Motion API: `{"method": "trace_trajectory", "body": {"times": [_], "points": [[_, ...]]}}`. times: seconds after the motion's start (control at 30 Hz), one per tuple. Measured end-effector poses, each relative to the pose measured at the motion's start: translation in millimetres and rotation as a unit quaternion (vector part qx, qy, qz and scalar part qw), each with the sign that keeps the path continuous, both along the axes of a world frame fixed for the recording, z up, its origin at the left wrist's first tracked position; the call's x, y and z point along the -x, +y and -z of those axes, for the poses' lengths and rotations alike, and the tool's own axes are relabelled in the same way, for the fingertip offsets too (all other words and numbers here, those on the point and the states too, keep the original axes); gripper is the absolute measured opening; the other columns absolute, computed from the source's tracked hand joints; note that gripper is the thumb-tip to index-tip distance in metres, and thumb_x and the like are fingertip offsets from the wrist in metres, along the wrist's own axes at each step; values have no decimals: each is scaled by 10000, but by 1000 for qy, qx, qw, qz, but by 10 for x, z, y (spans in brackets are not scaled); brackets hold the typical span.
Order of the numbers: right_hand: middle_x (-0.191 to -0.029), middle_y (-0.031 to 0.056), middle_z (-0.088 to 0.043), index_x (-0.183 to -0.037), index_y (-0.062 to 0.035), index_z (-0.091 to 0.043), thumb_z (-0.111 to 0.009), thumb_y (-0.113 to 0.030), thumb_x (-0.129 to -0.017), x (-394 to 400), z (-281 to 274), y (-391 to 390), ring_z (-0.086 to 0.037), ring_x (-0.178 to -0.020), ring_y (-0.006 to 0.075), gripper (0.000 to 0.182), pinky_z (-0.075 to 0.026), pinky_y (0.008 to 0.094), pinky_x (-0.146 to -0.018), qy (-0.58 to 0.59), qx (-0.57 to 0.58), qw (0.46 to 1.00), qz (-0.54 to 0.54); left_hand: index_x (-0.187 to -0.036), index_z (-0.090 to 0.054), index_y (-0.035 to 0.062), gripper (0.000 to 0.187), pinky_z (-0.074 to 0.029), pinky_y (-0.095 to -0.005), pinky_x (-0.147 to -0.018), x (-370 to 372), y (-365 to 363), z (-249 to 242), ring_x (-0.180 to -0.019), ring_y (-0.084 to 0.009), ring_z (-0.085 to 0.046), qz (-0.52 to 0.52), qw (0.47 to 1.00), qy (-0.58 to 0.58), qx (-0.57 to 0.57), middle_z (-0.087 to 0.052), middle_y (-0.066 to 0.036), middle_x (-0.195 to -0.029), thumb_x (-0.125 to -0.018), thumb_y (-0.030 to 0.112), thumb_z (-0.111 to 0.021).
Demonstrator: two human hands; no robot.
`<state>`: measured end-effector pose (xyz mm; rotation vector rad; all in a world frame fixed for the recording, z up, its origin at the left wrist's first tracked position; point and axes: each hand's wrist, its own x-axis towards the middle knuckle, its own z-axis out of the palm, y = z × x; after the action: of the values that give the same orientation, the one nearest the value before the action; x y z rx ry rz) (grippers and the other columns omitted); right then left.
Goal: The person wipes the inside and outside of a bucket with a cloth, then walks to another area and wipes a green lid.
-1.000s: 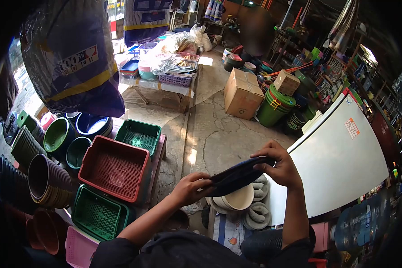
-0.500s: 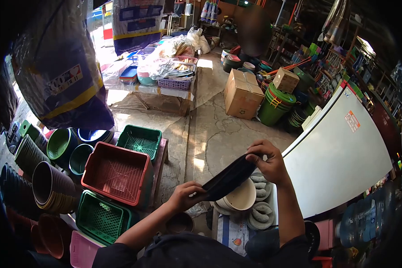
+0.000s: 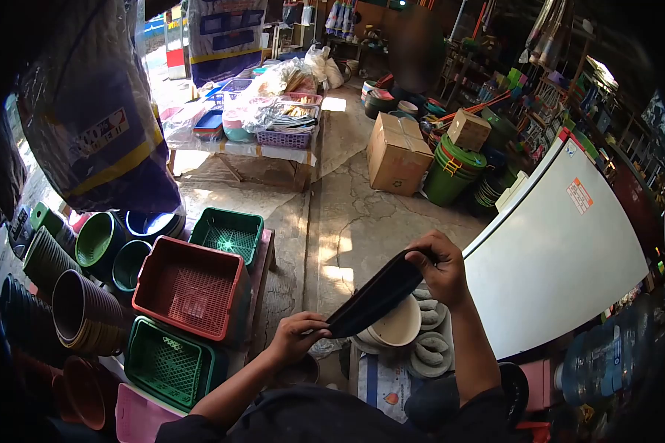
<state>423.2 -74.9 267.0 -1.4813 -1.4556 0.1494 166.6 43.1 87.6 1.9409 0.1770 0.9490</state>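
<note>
Between my two hands I hold up a long, flat black object (image 3: 377,297) with a thin rim-like edge, slanting up to the right; its exact kind is unclear. My left hand (image 3: 300,336) pinches its lower left end between thumb and fingers. At its upper right end, my right hand (image 3: 441,267) is closed with the thumb in front and the fingers over the top. Just behind and below it is a cream pot (image 3: 397,325), partly covered by the object. Grey stone mortars with curved pestles (image 3: 430,354) lie to the right of the pot.
Red (image 3: 192,289) and green plastic baskets (image 3: 227,235) are stacked on a low bench at left, beside nested pots (image 3: 89,310). A white appliance-like panel (image 3: 561,244) stands at right. Ahead are a cardboard box (image 3: 400,153), green bins (image 3: 454,171) and a goods-laden table (image 3: 233,150).
The black object has tilted, showing more of its broad dark face. My left hand has shifted slightly left, and my right hand has turned a little with the object.
</note>
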Motion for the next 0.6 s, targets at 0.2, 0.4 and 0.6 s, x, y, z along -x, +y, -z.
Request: {"method": "trace_trajectory", "body": {"times": [0.2, 0.4, 0.6], "points": [[-874, 52, -599, -898, -17, -674, -737, -129, -873, 17, 16, 5, -583, -803, 143, 131, -463, 264, -741, 31, -17, 999, 2, -937, -728, 44, 205, -562, -312, -680, 159, -21, -117, -812, -240, -710, 2, 999, -19, -46, -693, -120, -906, -750, 5, -801], [-842, 60, -607, -885, -22, -692, -753, -108, -848, 98, 48, 41, -590, -776, 162, 112, -468, 278, -705, -57, -52, 996, 42, -1158, -652, 30, 420, -543, -302, -722, 188, -116, -145, -798, -239, -681, -5, 998, 32, 58, -657, -113, -899, -761, 5, -786], [-825, 66, -616, -899, -39, -709, -774, -72, -810, 269, 199, 126, -596, -728, 188, 115, -474, 299, -664, -108, -91, 987, 70, -1350, -487, 20, 489, -494, -361, -874, 250, -164, -381, -986, -325, -632, 85, 983, 150, 61, -615, -180, -1059, -873, 12, -592]]}}
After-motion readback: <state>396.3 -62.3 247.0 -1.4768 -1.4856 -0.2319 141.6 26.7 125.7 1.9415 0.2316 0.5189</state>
